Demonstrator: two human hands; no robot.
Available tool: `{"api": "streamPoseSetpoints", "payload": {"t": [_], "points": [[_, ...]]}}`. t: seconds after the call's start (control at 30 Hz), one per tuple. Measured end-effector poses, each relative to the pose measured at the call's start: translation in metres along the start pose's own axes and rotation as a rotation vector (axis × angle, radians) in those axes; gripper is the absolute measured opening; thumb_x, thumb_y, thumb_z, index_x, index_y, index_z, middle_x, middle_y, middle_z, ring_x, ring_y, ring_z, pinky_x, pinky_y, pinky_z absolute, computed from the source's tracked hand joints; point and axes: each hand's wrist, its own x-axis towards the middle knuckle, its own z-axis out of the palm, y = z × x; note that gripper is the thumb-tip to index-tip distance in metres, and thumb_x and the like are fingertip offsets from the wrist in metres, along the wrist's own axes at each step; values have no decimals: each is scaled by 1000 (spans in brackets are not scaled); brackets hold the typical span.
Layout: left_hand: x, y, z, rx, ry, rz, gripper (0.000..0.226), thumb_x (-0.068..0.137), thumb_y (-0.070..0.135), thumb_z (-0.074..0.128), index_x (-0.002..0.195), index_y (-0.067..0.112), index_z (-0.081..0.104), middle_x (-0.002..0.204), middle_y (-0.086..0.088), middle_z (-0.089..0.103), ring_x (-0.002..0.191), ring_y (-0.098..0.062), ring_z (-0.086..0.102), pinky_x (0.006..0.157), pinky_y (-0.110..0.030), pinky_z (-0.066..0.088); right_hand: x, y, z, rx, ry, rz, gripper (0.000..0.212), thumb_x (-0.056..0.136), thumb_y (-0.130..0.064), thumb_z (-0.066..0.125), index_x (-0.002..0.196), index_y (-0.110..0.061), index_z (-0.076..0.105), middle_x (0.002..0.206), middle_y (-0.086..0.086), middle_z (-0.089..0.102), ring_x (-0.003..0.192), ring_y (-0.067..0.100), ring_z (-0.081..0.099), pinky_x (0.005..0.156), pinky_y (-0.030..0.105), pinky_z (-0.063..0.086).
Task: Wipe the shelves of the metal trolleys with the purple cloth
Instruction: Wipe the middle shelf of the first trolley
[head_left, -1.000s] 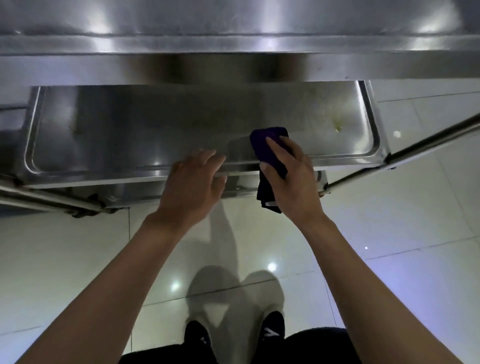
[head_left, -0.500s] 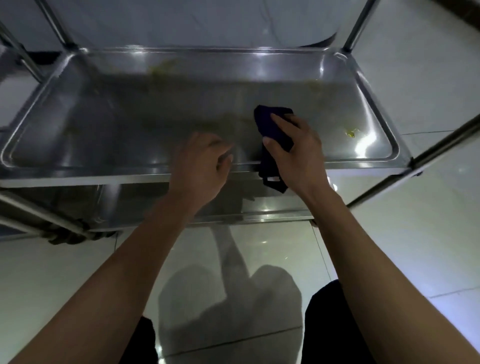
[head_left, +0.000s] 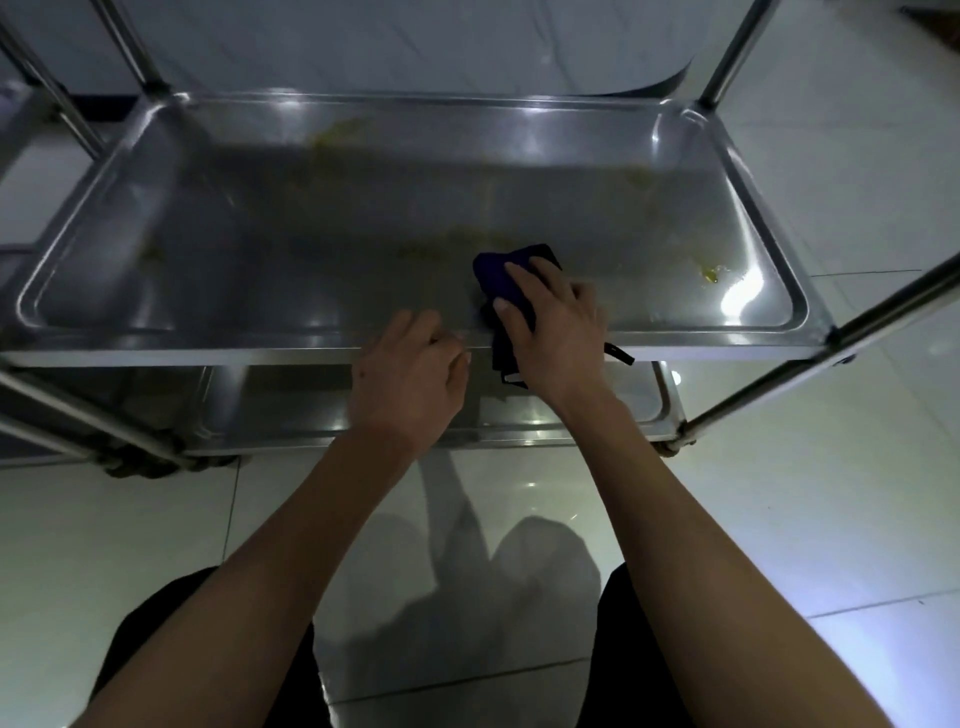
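Note:
A steel trolley shelf (head_left: 753, 338) fills the upper half of the view, smeared with yellowish streaks (head_left: 467, 241) and a yellow blob (head_left: 710, 273) near its right end. My right hand (head_left: 550, 327) presses a folded purple cloth (head_left: 511, 275) onto the shelf's front middle, with part of the cloth hanging over the front rim. My left hand (head_left: 410, 376) rests with curled fingers on the front rim just left of the cloth; whether it grips the rim is unclear.
A lower shelf (head_left: 644, 405) shows beneath the front rim. Upright posts (head_left: 732, 52) rise at the corners, and a slanted bar (head_left: 893, 306) runs along the right. A second trolley's frame (head_left: 31, 93) stands at the left. Glossy white floor tiles (head_left: 779, 519) surround it.
The view has dropped below the top shelf, and the middle shelf now shows in full. My right hand with the cloth has moved a little forward onto the shelf; my left hand has stayed on the rim.

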Motion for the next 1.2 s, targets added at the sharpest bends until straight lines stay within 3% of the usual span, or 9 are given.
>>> {"api": "streamPoseSetpoints", "payload": {"t": [0.17,0.3,0.37,0.47,0.6,0.77,1.0,1.2], "points": [[5,-1,-3,17,-2,29,11,87,23,69,86,16,78,80,-1,53,81,-21,53,57,-26,27,-3,-6,3,-42,-27,15,56,99,-42,24,150,-32,43,163,-3,29,135,34,34,106,49,29],[4,-6,-5,-29,-18,33,15,89,26,65,91,19,78,88,2,60,86,-19,57,56,-28,36,-4,-4,-2,-50,1,-31,45,105,-31,39,148,-23,46,162,3,31,132,36,39,106,48,33],[7,-11,-7,-67,-54,38,18,90,29,63,96,21,78,95,2,65,92,-22,59,68,-37,48,-1,-4,-5,-14,49,-17,38,104,-26,46,139,-18,57,157,5,40,126,36,47,104,45,37],[8,-17,-9,-29,-49,20,17,89,30,66,100,25,78,97,2,67,94,-25,57,81,-43,44,7,-14,-3,88,59,63,35,103,-26,50,135,-14,60,154,9,42,126,37,47,106,44,38],[8,-24,-9,-61,-33,-32,14,90,24,67,95,17,79,93,-2,65,91,-26,56,75,-36,39,13,-24,1,135,-71,-7,42,105,-32,46,142,-13,54,161,14,31,144,37,30,117,41,25],[9,-30,-11,-71,-66,-67,16,92,23,64,96,17,79,93,-1,64,89,-22,56,66,-33,40,21,-23,12,-81,-179,-159,50,109,-35,26,155,-16,35,167,5,18,155,26,2,123,45,7],[4,-33,-13,-66,-10,-43,11,82,11,72,89,14,80,86,0,66,82,-22,62,63,-26,33,39,-27,21,-109,-314,-261,55,109,-36,26,159,-16,22,168,5,14,155,26,5,123,46,7],[-3,-23,-8,-17,40,-45,9,80,11,69,85,11,76,85,-3,59,81,-23,59,59,-26,30,43,-27,20,-294,-236,-324,53,105,-27,37,156,-13,31,166,6,22,154,29,8,121,54,-4]]}}
